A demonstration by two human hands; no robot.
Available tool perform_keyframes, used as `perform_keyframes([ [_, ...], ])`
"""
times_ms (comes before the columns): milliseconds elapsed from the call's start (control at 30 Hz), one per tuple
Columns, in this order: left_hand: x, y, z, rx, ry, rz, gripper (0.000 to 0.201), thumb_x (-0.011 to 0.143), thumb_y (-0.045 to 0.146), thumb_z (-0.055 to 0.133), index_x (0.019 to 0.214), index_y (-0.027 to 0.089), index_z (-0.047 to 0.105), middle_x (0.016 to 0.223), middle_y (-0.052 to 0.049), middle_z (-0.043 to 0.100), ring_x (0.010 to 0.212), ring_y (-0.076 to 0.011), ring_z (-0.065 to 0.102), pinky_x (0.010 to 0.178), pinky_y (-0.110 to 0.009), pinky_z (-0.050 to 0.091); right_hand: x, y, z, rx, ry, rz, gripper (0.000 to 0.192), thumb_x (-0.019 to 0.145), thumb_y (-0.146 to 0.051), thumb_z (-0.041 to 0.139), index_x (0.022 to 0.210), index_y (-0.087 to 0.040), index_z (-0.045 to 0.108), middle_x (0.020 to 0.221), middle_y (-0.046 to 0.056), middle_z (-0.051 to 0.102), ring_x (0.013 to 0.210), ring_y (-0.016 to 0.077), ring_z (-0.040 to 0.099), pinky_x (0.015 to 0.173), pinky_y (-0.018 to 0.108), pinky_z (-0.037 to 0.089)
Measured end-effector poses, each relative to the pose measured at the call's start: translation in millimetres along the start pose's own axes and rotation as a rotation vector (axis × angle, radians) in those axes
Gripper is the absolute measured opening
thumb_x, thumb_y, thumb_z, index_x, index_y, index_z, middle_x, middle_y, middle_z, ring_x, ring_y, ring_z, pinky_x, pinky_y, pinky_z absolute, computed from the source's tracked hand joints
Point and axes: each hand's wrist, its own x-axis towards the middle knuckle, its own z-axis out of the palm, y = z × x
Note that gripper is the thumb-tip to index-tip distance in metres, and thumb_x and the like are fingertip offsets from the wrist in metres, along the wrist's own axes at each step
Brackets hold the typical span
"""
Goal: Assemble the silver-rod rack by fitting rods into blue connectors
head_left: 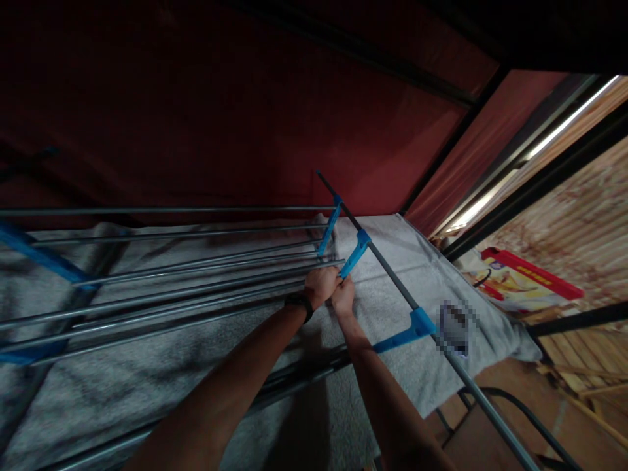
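Note:
A metal drying rack (161, 275) with grey rods and blue plastic joints lies across a grey blanket (422, 275) on a bed. My left hand (321, 285), with a dark band at the wrist, grips the end of a rod next to a blue connector (354, 254). My right hand (343, 296) presses against it from the right and closes on the same joint. A long grey side bar (392, 275) runs diagonally past both hands, carrying another blue joint (415, 327) lower down.
A dark red wall stands behind the bed. A black metal bed frame (515, 190) rises at the right. A red and white box (520, 284) lies beyond the blanket's right edge, over a wooden floor (579, 392).

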Motion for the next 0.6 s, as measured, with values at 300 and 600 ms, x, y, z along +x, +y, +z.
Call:
perform_keyframes([
  [300, -1, -6, 5.5, -0.013, -0.046, 0.040, 0.034, 0.109, 0.031, 0.048, 0.122, 0.019, 0.078, 0.123, -0.015, 0.082, 0.114, -0.0298, 0.076, 0.096, -0.039, 0.057, -5, -3, -2, -0.055, 0.002, 0.022, 0.003, 0.088, -0.028, 0.049, 0.087, -0.027, 0.052, 0.070, 0.002, 0.061, 0.068, 0.0216, 0.057, 0.065, 0.031, 0.047],
  [600, 1, -16, 10.3, -0.061, -0.036, 0.061, 0.028, 0.107, 0.027, 0.050, 0.121, 0.023, 0.074, 0.119, -0.011, 0.081, 0.112, -0.0260, 0.075, 0.097, -0.036, 0.056, -12, 2, 0, -0.069, -0.007, -0.025, 0.007, 0.089, -0.029, 0.052, 0.094, -0.025, 0.054, 0.072, 0.001, 0.061, 0.069, 0.0202, 0.056, 0.067, 0.031, 0.047],
])
